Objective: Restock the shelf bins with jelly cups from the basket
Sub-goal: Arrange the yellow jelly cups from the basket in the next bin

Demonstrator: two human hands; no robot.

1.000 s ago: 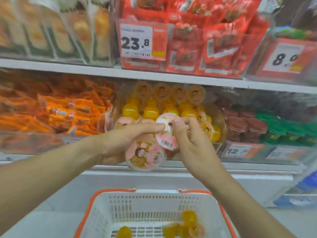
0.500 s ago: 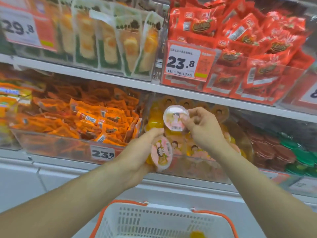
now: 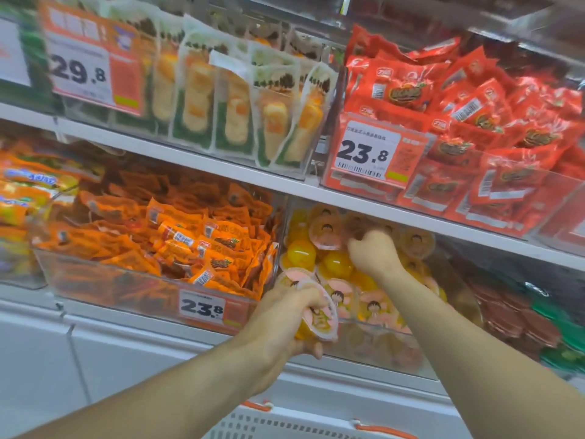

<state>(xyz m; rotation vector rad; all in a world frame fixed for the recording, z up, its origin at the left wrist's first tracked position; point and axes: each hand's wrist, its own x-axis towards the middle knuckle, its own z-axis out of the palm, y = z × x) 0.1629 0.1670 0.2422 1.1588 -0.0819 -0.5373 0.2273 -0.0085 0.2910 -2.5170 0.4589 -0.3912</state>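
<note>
I faced white shop shelves (image 3: 190, 160) stacked with clear bins. Price tags read 29.8 (image 3: 79, 72) over the green-and-white packets, 23.8 (image 3: 364, 152) over the red packets, and 23.8 (image 3: 202, 307) on the bin of orange packets. My left hand (image 3: 285, 315) gripped a jelly cup (image 3: 321, 318) at the front edge of the jelly bin (image 3: 380, 340), lid turned rightward. My right hand (image 3: 372, 251) reached deep among the cups there, fingers curled; whether it held one I could not tell. The basket rim (image 3: 316, 426) showed below.
</note>
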